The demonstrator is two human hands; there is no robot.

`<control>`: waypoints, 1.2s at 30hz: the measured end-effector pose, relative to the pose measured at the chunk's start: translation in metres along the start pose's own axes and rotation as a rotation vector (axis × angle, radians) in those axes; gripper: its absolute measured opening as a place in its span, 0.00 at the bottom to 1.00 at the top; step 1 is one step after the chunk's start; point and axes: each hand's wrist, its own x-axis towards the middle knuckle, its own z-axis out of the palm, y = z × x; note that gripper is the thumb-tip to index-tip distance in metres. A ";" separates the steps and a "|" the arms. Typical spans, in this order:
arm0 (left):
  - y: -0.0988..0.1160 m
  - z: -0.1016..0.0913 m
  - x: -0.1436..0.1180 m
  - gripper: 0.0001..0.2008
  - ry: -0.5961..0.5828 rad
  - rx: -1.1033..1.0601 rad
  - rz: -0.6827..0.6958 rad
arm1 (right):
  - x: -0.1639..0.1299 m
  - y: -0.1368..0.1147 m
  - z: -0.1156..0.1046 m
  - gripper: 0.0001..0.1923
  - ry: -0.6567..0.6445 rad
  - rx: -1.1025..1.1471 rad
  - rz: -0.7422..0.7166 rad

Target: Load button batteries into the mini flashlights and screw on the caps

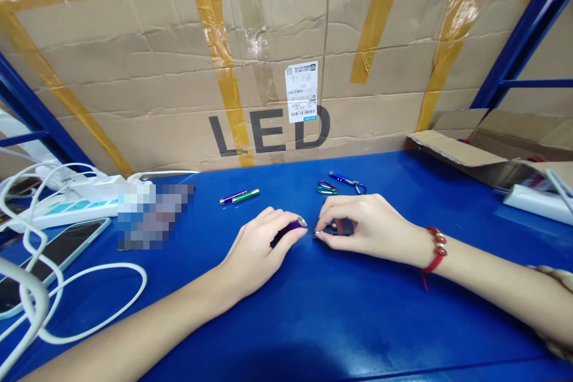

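A taped cardboard wall (170, 83) lettered "LED" is seen behind a blue table (286, 322); one open box (465, 149) is set at the far right. Over the table's middle, both forearms are reached forward, the hands turned toward each other with a narrow gap between. At left, one power strip (80, 208) and one phone (80, 237) are crossed and hemmed in by white cables (145, 280). Beyond the hands, two tubes, one purple (229, 199) and one green (248, 196), are laid together; one blue penlight (342, 178) is placed near two clips (326, 193). A purple barrel (293, 226) is gripped in the curled left hand (257, 242), its end facing right. Smallest, a silver-tipped piece (317, 232) is pinched by the right hand (371, 224), thumb below forefinger.
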 end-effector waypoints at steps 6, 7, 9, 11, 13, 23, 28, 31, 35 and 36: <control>0.000 0.000 0.000 0.09 0.004 -0.002 -0.001 | 0.000 -0.002 0.000 0.05 -0.032 -0.009 0.025; 0.000 0.000 0.000 0.09 0.005 -0.002 -0.001 | 0.001 -0.002 0.000 0.05 -0.036 -0.009 0.027; 0.000 0.000 0.000 0.09 0.006 0.002 0.000 | 0.001 -0.002 0.000 0.05 -0.042 -0.014 0.032; 0.000 0.000 0.000 0.09 0.010 0.006 -0.002 | 0.001 -0.001 0.001 0.05 -0.049 -0.022 0.036; 0.001 0.001 0.000 0.09 0.014 0.010 -0.003 | 0.000 0.000 0.001 0.06 -0.055 -0.032 0.035; 0.001 0.000 -0.001 0.09 0.021 0.022 0.021 | 0.001 -0.001 0.000 0.07 -0.055 -0.022 0.028; 0.001 0.000 -0.001 0.10 0.020 0.033 0.028 | 0.000 -0.002 0.001 0.07 -0.048 -0.041 0.023; 0.002 0.000 -0.001 0.10 0.021 0.037 0.027 | -0.001 -0.001 0.001 0.06 -0.051 -0.042 0.012; 0.002 0.000 0.000 0.11 0.010 0.042 0.034 | -0.001 -0.002 0.002 0.07 0.024 0.017 0.021; 0.002 -0.001 0.000 0.11 0.005 0.043 0.034 | -0.001 -0.003 0.002 0.07 0.051 0.063 0.038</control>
